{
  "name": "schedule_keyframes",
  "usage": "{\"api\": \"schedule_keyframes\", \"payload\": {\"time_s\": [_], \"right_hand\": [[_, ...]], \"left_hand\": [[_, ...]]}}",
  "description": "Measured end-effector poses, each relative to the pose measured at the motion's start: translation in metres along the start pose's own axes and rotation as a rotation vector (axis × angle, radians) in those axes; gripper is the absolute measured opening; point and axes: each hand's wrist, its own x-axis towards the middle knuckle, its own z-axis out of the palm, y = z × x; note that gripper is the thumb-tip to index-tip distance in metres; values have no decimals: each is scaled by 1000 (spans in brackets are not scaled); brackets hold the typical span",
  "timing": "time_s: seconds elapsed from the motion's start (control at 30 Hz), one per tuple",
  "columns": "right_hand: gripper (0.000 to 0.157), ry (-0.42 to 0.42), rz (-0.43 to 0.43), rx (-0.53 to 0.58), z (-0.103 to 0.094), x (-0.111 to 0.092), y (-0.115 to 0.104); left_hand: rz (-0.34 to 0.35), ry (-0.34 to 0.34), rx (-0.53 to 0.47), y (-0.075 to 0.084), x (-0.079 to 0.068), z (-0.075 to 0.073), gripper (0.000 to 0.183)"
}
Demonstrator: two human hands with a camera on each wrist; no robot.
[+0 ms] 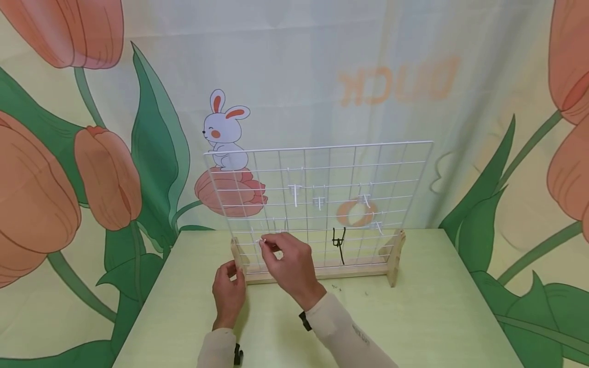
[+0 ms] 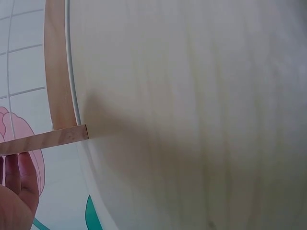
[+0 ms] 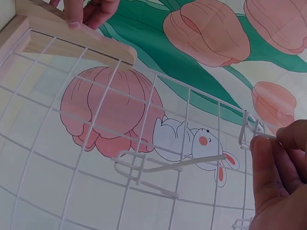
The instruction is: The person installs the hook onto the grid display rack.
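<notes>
A white wire grid panel stands upright in a wooden stand. My right hand is in front of its lower left part and pinches a small white hook between thumb and fingertips. In the right wrist view the hook is against the grid wires; whether it is latched I cannot tell. Another white hook hangs close by. My left hand holds the stand's left wooden foot, its fingers curled at the wood's edge.
More white hooks hang higher on the grid, among them one at upper middle and one at right. A black hook hangs low right of centre. Small dark bits lie on the pale green table. Behind hangs a printed curtain.
</notes>
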Motion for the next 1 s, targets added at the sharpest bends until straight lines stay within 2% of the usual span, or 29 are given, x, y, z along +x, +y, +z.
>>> {"api": "schedule_keyframes", "payload": {"time_s": [0.37, 0.7, 1.0], "right_hand": [[10, 4, -8, -21, 9, 21, 1], [10, 5, -6, -49, 16, 35, 11], [11, 0, 5, -70, 27, 41, 21]], "left_hand": [[-8, 2, 7, -1, 0, 0, 27], [-14, -7, 2, -2, 1, -1, 27], [-9, 0, 9, -2, 1, 1, 27]]}}
